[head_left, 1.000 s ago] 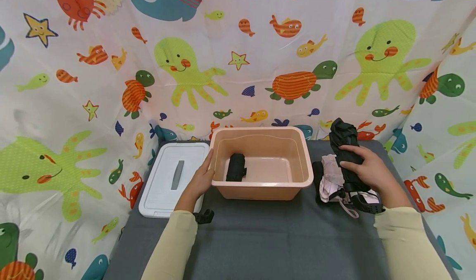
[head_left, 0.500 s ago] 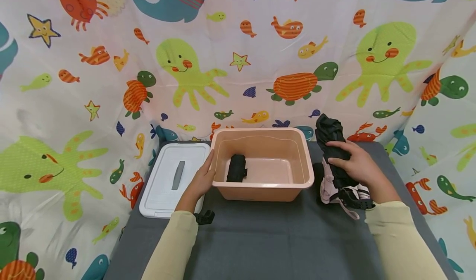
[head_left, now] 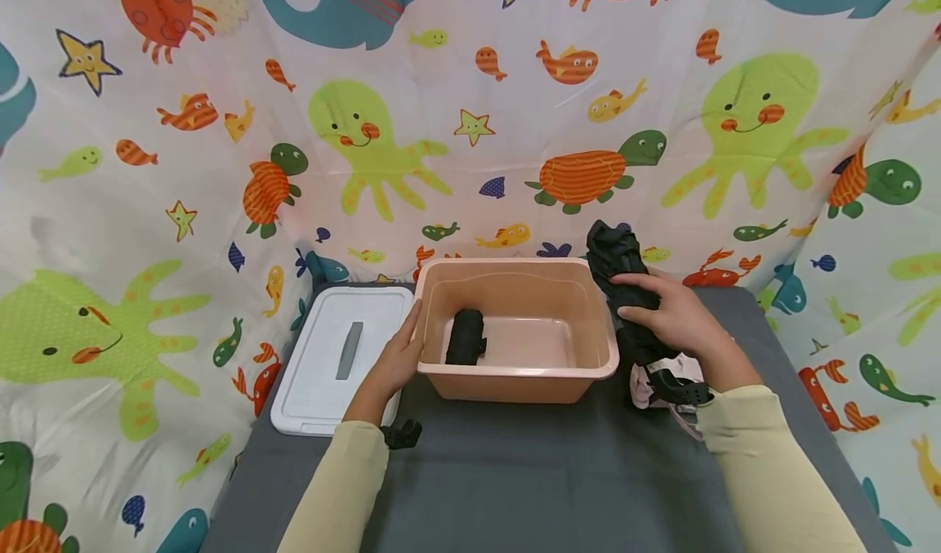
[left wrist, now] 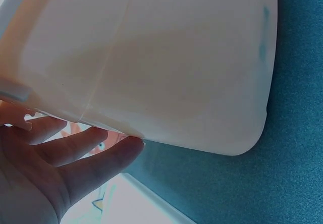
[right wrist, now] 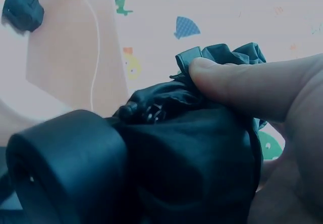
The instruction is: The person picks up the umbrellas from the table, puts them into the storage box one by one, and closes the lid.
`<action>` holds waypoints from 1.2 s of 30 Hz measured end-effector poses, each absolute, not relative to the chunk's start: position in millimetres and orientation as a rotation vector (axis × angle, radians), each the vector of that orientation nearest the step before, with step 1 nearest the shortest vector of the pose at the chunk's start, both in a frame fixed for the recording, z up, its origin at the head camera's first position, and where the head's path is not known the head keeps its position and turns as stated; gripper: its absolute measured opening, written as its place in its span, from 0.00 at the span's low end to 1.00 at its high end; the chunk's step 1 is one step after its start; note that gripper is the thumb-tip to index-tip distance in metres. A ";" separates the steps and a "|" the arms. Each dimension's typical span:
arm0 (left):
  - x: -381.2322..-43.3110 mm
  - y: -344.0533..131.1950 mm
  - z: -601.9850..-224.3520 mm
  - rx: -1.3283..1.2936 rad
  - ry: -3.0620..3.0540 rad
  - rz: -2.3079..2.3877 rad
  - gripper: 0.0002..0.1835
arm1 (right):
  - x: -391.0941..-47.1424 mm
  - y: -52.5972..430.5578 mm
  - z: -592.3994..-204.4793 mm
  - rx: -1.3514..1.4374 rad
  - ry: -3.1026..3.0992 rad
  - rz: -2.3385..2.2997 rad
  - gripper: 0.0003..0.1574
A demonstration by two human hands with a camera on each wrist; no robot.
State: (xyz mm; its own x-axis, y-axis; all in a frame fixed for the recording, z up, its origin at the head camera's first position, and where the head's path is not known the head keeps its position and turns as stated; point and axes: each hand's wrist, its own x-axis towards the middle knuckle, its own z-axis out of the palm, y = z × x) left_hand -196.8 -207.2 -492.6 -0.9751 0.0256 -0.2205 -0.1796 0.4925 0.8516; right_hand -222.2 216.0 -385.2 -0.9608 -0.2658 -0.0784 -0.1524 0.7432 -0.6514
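My right hand [head_left: 684, 320] grips a black folded umbrella [head_left: 613, 255], held tilted by the right rim of the peach plastic bin [head_left: 515, 385]. In the right wrist view, the thumb presses on the umbrella's loose fabric [right wrist: 197, 153] near a strap, and its round handle [right wrist: 65, 168] points toward the camera. At the bin's left side, my left hand [head_left: 393, 365] lays extended fingers along the outer wall, as the left wrist view also shows at the wall [left wrist: 192, 82]. Inside the bin, a short black rolled bundle [head_left: 465, 339] lies toward the left.
A white lid [head_left: 301, 402] with a grey handle lies left of the bin on the grey table [head_left: 559, 479]. Beneath the right hand is a pink folded item [head_left: 641, 388] with a loop, partly hidden. A sea-animal-print curtain [head_left: 470, 63] hangs behind.
My right hand has carried the black umbrella leftward from over the pink item to the bin's right rim. The left hand has stayed at the bin's side.
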 end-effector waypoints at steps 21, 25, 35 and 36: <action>-196.2 -202.8 -500.0 -0.251 2.486 1.608 0.40 | -232.2 175.8 -381.4 -0.523 2.710 -1.003 0.30; -198.3 -201.2 -499.6 -0.244 2.435 1.684 0.40 | -236.3 169.3 -379.3 -0.528 2.692 -0.981 0.30; -200.2 -201.7 -498.3 -0.304 2.379 1.708 0.42 | -251.6 146.4 -379.6 -0.610 2.650 -0.919 0.29; -200.0 -202.2 -498.5 -0.303 2.380 1.709 0.42 | -253.2 143.4 -380.9 -0.620 2.643 -0.919 0.29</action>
State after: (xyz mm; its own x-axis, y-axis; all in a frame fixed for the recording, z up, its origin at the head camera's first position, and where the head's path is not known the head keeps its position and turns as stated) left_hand -200.0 -202.2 -498.5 -0.9599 -0.0516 -0.2755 -0.2775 0.3120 0.9086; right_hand -253.2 143.4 -380.9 -0.8704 -0.4787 -0.1151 -0.3039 0.7064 -0.6393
